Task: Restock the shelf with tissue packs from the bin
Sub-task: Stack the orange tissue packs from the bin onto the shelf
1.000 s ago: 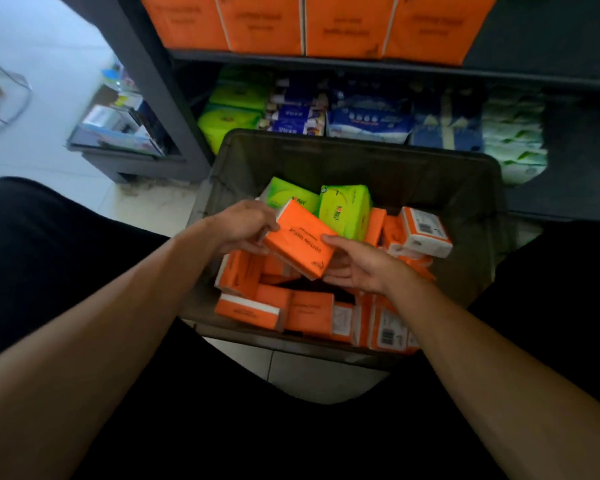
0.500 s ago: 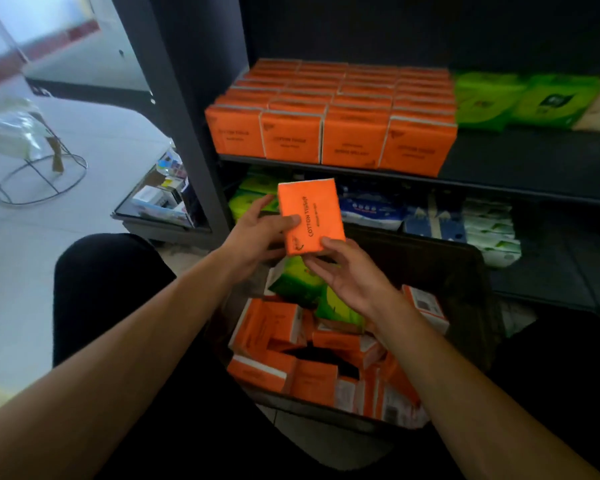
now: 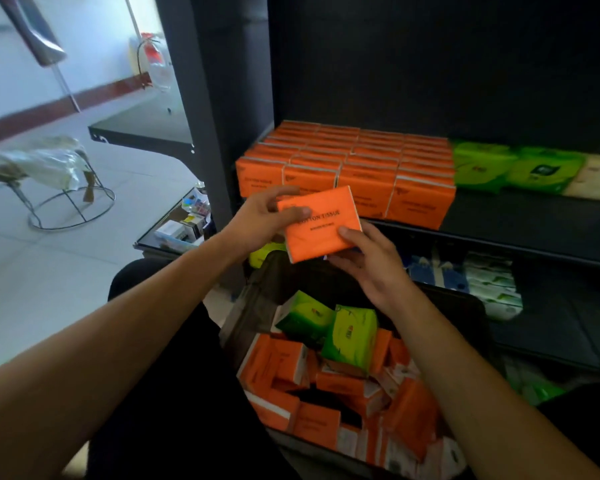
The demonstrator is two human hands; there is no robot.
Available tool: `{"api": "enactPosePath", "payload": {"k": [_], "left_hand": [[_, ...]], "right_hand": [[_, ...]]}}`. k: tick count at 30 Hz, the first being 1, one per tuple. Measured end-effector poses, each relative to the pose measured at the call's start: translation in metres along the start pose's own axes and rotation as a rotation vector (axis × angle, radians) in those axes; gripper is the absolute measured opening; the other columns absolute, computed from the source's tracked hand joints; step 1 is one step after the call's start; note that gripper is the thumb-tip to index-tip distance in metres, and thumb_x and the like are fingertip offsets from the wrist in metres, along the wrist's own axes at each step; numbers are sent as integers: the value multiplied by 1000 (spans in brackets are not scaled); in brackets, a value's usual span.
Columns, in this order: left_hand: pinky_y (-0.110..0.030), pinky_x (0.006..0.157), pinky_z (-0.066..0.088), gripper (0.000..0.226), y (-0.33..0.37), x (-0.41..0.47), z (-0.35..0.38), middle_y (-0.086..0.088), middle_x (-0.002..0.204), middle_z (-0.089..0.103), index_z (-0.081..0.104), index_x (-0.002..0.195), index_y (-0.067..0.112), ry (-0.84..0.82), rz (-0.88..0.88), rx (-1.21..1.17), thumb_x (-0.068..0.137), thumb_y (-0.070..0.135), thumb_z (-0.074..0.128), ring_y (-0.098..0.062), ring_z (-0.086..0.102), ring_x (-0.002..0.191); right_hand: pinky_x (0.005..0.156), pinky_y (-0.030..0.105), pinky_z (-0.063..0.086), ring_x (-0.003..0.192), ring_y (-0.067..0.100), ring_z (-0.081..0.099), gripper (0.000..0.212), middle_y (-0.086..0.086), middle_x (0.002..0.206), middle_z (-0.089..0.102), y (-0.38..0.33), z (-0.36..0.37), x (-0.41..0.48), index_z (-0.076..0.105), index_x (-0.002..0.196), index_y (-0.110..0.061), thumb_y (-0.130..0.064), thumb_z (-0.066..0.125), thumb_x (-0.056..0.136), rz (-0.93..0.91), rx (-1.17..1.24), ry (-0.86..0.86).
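Both hands hold one orange tissue pack [image 3: 323,225] in the air, in front of the shelf's front edge. My left hand [image 3: 262,220] grips its left end, thumb across the printed face. My right hand [image 3: 368,263] pinches its lower right corner from below. Behind it, rows of orange packs [image 3: 347,161] fill the left part of the dark shelf [image 3: 520,216], with green packs [image 3: 513,169] to their right. Below my arms the dark bin [image 3: 253,306] holds several loose orange packs [image 3: 284,365] and two green packs [image 3: 349,336].
A lower shelf carries blue and white-green packs [image 3: 489,282]. The shelf's upright post [image 3: 201,109] stands at the left. A wire stool with plastic wrap [image 3: 49,174] and a low tray of small items [image 3: 184,226] are on the tiled floor at left.
The orange pack rose out of the bin toward the shelf and turned from upright to lengthwise. My view tilted up, showing more of the shelf.
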State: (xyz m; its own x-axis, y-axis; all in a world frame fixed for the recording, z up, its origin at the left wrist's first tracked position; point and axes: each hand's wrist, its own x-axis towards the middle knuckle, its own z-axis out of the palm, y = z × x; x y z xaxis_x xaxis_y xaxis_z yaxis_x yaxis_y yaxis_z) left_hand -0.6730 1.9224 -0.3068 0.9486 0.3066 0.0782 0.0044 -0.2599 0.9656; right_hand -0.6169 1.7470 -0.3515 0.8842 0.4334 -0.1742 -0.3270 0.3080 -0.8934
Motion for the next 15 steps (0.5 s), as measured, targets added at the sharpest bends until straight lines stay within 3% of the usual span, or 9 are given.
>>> {"api": "enactPosePath", "payload": {"k": [2,5,10,12,15], "left_hand": [[-28,71,58,50,2,1,-2,-6,109,63,49,127,16,83,-20,-150,83,17,72,-15,67,94],[-37,78,58,56,6,3,-3,-9,116,59,40,128,19,157,-24,-228,82,18,73,-21,64,102],[-39,77,59,23,9,30,-10,-21,116,62,60,107,8,196,76,-288,85,8,68,-29,66,97],[-43,81,58,21,10,48,-14,-16,112,64,62,106,10,199,108,-257,85,9,68,-30,66,101],[-39,80,59,23,9,76,-16,-8,109,65,62,107,12,219,171,-203,85,13,69,-24,66,101]], "right_hand": [[66,30,58,102,25,63,22,11,113,63,-10,8,2,60,109,-11,-7,64,88,-33,92,5],[69,31,58,110,28,61,27,10,115,61,-26,22,4,52,113,-11,-3,61,90,-104,198,27],[79,34,56,99,19,63,26,7,111,62,-45,35,31,51,111,-19,-18,66,89,-225,-203,106],[82,31,54,98,14,62,25,2,112,63,-51,36,48,57,111,-22,-29,66,89,-304,-361,165],[88,33,52,100,11,61,23,-7,107,65,-53,39,74,62,110,-28,-37,64,89,-395,-506,215]]}}
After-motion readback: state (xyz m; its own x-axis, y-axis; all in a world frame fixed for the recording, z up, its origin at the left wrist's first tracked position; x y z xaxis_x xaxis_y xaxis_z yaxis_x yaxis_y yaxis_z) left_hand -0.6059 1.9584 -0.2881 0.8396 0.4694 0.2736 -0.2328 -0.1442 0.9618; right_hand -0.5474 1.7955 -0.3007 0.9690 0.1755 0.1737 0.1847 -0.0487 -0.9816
